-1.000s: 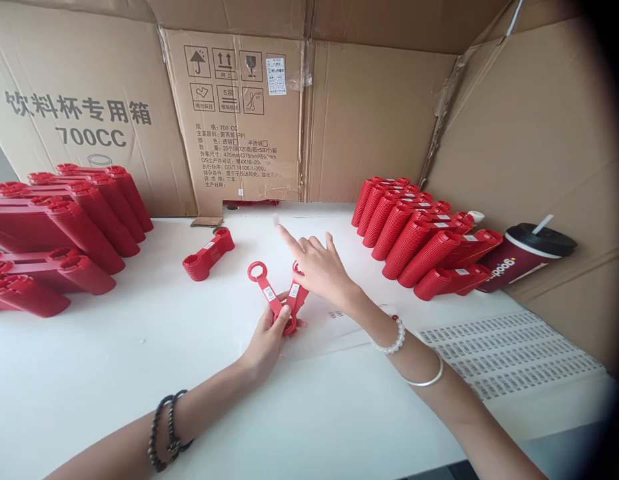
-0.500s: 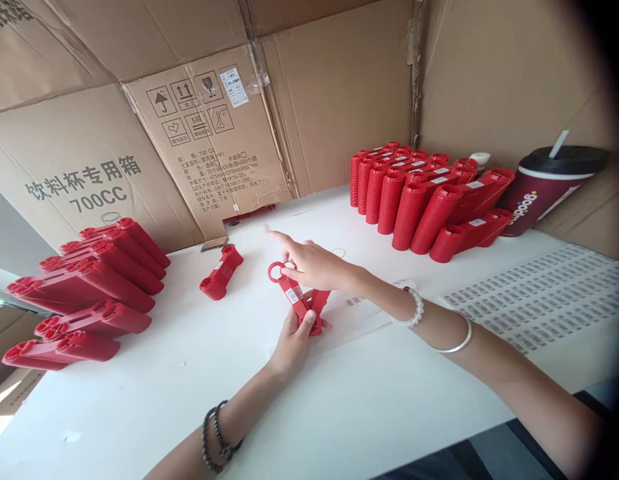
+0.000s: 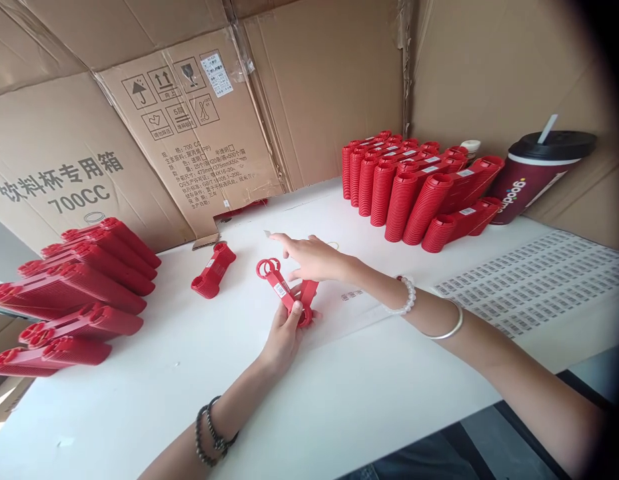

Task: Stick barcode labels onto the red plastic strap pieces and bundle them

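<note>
My left hand (image 3: 284, 333) pinches the near ends of a few flat red plastic cup carriers (image 3: 279, 288), fanned out above the white table (image 3: 139, 373). Each carrier has a ring at its end and a white barcode label. My right hand (image 3: 312, 257) rests on the right part of the fan, forefinger stretched out to the left, a tiny white label at its tip. A small stack of the same red carriers (image 3: 212, 269) lies to the left of my hands.
Long rows of stacked red carriers lie at the left (image 3: 74, 280) and at the back right (image 3: 414, 187). A dark red drink cup with lid and straw (image 3: 534, 175) leans at the right. Barcode label sheets (image 3: 529, 280) lie beside it. Cardboard boxes (image 3: 189, 133) wall the table.
The camera has swung left and tilted. Both hands keep their hold on the fanned carriers; the fan's left carriers have closed together and the right forefinger has dropped lower.
</note>
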The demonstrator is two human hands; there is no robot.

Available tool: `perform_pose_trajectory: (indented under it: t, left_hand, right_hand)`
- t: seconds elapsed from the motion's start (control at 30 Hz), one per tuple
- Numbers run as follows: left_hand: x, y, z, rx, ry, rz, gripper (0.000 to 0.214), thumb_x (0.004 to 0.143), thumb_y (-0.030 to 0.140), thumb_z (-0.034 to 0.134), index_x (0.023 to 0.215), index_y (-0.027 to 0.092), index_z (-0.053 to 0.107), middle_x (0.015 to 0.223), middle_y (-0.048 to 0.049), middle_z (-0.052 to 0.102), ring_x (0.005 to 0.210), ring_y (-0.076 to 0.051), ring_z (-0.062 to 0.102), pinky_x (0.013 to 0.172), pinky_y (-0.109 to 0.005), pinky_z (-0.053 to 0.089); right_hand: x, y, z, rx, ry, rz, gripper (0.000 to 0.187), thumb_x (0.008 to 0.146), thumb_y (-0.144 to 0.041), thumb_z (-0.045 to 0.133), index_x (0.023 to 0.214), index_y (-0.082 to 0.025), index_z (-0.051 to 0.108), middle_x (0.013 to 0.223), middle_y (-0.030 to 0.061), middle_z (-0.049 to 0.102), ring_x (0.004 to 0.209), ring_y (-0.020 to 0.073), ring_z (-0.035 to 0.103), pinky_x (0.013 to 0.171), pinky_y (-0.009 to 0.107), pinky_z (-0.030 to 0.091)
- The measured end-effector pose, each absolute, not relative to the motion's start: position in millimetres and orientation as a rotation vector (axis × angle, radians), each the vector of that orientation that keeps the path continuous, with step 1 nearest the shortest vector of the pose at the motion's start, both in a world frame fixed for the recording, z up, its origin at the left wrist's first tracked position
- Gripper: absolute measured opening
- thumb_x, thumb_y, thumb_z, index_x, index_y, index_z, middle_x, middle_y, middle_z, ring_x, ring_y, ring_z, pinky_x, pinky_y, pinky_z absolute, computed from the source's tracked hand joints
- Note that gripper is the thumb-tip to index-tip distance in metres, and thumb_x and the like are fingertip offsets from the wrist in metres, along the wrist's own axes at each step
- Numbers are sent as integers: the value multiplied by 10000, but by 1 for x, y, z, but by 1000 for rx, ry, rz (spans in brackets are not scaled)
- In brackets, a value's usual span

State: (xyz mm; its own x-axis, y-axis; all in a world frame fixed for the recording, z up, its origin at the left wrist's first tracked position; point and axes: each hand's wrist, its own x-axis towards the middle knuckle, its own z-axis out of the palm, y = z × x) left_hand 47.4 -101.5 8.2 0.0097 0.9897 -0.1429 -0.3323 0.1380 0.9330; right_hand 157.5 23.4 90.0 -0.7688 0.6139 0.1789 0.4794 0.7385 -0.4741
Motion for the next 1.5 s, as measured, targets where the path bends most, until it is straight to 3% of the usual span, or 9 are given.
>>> perform_pose_trajectory:
  t: [0.1,0.2,0.3,0.37,0.43,0.53,0.7,1.0,1.5]
  left_hand:
    - [48,-102,9,894,1046,1238,494,889,463,534,1331,258,453,1249,-94,525,822,-156,574,726,-309,422]
    - [48,-103,8,906,1071,1223,522,879,468,549,1345,262,440,1272,-98,517,828,-158,581,742,-315,429]
    - [48,-102,7,862,1067,1252,499,878,460,558,1325,269,448,1280,-93,521,836,-150,583,762,-315,437]
    - [47,-101,5,798,1045,1292,470,881,453,558,1305,277,458,1240,-82,550,833,-144,584,766,-312,444]
    - [46,-99,4,728,1023,1327,448,880,446,565,1285,278,472,1198,-75,571,830,-140,588,752,-301,451]
    - [46,-96,5,618,1009,1377,413,866,433,594,1233,264,506,1198,-64,561,837,-129,596,727,-273,462]
    - [48,-96,8,584,1017,1425,376,858,429,607,1190,266,541,1230,-42,553,890,-129,609,817,-286,482]
    - [47,-96,5,595,996,1443,365,867,422,595,1191,261,555,1245,-41,559,896,-137,622,845,-289,501]
    - [47,-95,2,572,978,1475,385,846,429,617,1185,249,578,1211,-51,577,850,-141,634,825,-302,517]
  right_hand:
    - [151,25,84,-815,-2617,565,883,732,-226,701,1466,-204,211,1098,99,639,1008,267,598,914,416,345]
    - [151,30,83,-859,-2555,499,793,772,-235,669,1443,-185,248,1078,91,644,966,250,603,904,408,339]
    - [158,33,91,-838,-2450,484,470,825,-216,593,1272,-178,456,1070,71,637,928,202,591,820,328,374]
    - [165,33,99,-806,-2443,533,177,832,-228,565,1002,-187,592,1013,48,635,871,179,581,727,283,383]
    - [172,31,105,-803,-2513,622,53,794,-235,592,774,-192,616,939,41,629,828,178,570,684,273,383]
    - [174,28,107,-835,-2618,738,61,706,-184,644,647,-192,629,923,62,611,879,213,554,722,296,401]
    - [166,22,102,-1038,-2647,618,29,671,-170,630,646,-186,628,1070,103,533,1044,271,483,745,340,432]
    - [161,19,101,-1101,-2691,582,63,692,-198,617,632,-188,603,1080,90,504,1049,263,455,773,361,441]
    - [162,22,97,-1093,-2715,590,46,696,-201,629,654,-187,641,1064,74,489,1019,235,446,672,300,394]
